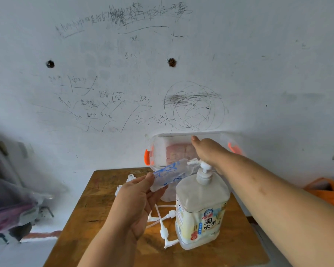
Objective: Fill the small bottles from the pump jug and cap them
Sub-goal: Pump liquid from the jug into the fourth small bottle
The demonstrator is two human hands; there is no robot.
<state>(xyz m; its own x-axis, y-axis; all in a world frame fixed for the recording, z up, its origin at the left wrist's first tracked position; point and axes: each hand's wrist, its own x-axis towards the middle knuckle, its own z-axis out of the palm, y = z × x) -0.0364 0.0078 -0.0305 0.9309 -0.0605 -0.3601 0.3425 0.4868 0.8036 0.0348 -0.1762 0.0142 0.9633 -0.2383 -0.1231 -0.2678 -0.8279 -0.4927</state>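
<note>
My left hand [135, 197] grips a small clear bottle [168, 174] with blue print. It is tilted, and its threaded neck points at the spout of the pump jug [201, 212]. The jug is a big clear one with a colourful label and pale liquid, and it stands on the wooden table [96, 218]. My right hand [206, 151] lies flat just above and behind the white pump head [205, 167], thumb straight and fingertips out of sight. Two small uncapped bottles [131, 178] stand at the table's far left. Several white pump caps [166, 228] with tubes lie left of the jug.
A clear plastic box [152, 149] with orange latches stands at the back of the table against a scribbled wall. Another clear container [167, 195] sits behind the jug. Plastic bags [12, 189] hang at the left, and an orange object [326, 189] lies at the right.
</note>
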